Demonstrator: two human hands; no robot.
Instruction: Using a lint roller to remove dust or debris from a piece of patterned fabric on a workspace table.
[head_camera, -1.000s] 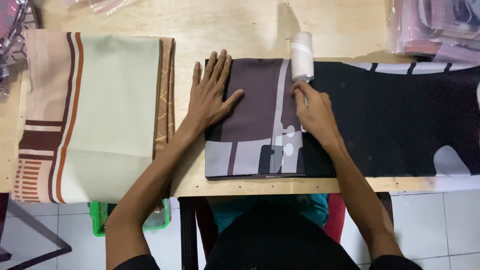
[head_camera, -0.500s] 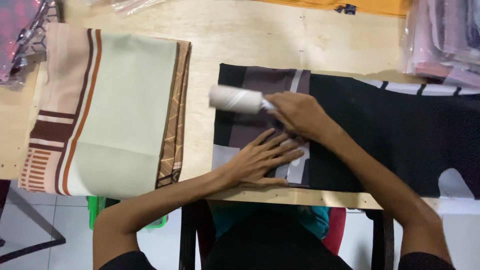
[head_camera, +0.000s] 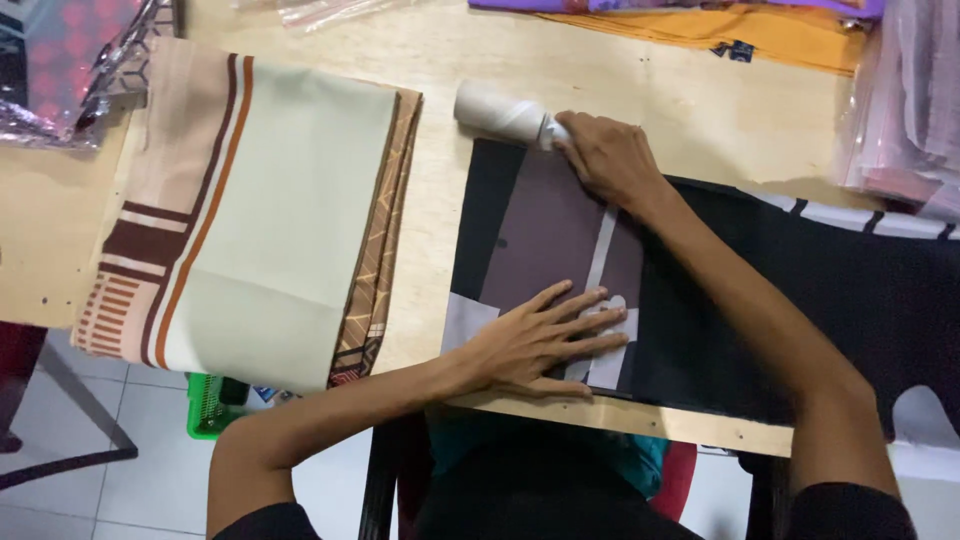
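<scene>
Right hand (head_camera: 608, 155) grips the white lint roller (head_camera: 500, 113) by its handle, roller jutting left at the dark folded cloth's (head_camera: 545, 235) top edge. Left hand (head_camera: 535, 340) presses flat, fingers spread, on its near end. Clear plastic packages (head_camera: 905, 100) sit stacked far right.

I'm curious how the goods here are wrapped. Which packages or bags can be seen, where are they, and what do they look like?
Stack of clear plastic bags: right edge of the table, glossy, holding pinkish-grey folded cloth.
Shiny clear wrapper: top left corner, crinkled, over red-patterned dark fabric.
Clear plastic bag: top edge, flat, mostly cut off.
Green crate: on the floor under the table, only a corner showing.
No labels, signs or screens are visible.
</scene>
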